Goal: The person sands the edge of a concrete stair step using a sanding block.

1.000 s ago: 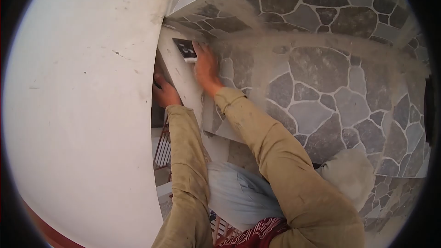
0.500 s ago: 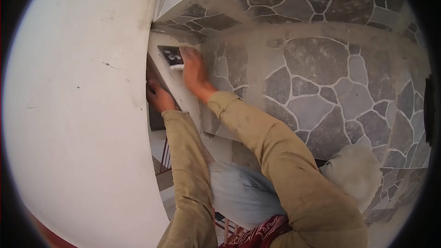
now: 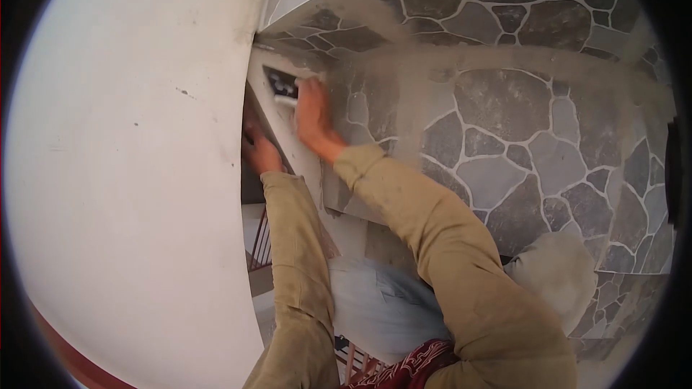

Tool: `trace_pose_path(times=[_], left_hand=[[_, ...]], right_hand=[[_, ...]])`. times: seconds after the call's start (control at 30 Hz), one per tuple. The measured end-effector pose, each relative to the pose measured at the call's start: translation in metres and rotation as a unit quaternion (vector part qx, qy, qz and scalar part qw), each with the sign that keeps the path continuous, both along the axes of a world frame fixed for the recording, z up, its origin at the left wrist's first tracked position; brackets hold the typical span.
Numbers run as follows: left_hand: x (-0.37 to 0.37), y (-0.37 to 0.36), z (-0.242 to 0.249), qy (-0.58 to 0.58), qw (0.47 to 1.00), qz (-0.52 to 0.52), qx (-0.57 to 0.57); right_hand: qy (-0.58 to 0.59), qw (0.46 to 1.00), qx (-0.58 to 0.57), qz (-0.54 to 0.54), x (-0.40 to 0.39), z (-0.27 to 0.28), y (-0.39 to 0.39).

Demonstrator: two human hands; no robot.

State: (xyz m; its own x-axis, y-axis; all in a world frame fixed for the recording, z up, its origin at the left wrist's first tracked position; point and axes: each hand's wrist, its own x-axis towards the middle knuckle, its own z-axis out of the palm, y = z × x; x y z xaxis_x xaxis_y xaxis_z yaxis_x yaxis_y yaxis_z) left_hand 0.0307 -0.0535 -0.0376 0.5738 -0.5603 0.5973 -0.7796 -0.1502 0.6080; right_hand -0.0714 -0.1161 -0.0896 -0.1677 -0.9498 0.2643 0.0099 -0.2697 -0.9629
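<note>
A smooth white wall (image 3: 144,209), scuffed and lightly spotted, is filling the left side, while a stone-patterned surface (image 3: 497,108) is spreading across the right, its matt grey, irregular shapes being parted by pale raised-looking lines. Two creased khaki sleeves (image 3: 440,223) are reaching up over pale blue trousers (image 3: 382,302). Between wall and stone, a narrow, pale ledge (image 3: 308,167) is running away at a slant, its face looking dusty and rough. Below, reddish bars (image 3: 261,245) are showing beside the wall, and a dark red cloth (image 3: 414,364) with white angular lines is lying across the waist.

The right hand (image 3: 315,117) is closing narrowly on the right end of a dark, flat plate (image 3: 283,85), with its fingers bending over it. The plate is sitting near the far end of the ledge, just left of those fingers; its visible part is pointing across the ledge, though the hand is hiding the rest. The left hand (image 3: 263,155) is resting lower, at the ledge's wall-side edge, its fingertips being lost in shadow, so its grip is staying unclear. Smallest, a white strip (image 3: 286,101) is lining the plate's near edge
</note>
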Motion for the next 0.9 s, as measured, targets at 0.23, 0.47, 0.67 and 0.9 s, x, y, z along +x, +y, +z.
trace_pose_path(times=[0.23,0.47,0.67,0.9], left_hand=[[-0.005,0.011,0.002,-0.01,1.0,0.025,0.013],[-0.014,0.008,0.004,-0.008,1.0,0.025,0.013],[-0.03,0.009,0.014,0.109,0.992,-0.05,0.028],[-0.009,0.007,0.002,-0.03,0.998,0.043,0.021]], right_hand=[[0.06,0.997,0.04,-0.011,0.007,-0.031,-0.022],[0.037,0.997,-0.048,-0.046,-0.011,-0.033,-0.03],[0.074,0.995,-0.025,-0.062,0.004,-0.027,-0.009],[0.042,0.999,-0.022,-0.026,-0.014,-0.021,-0.015]])
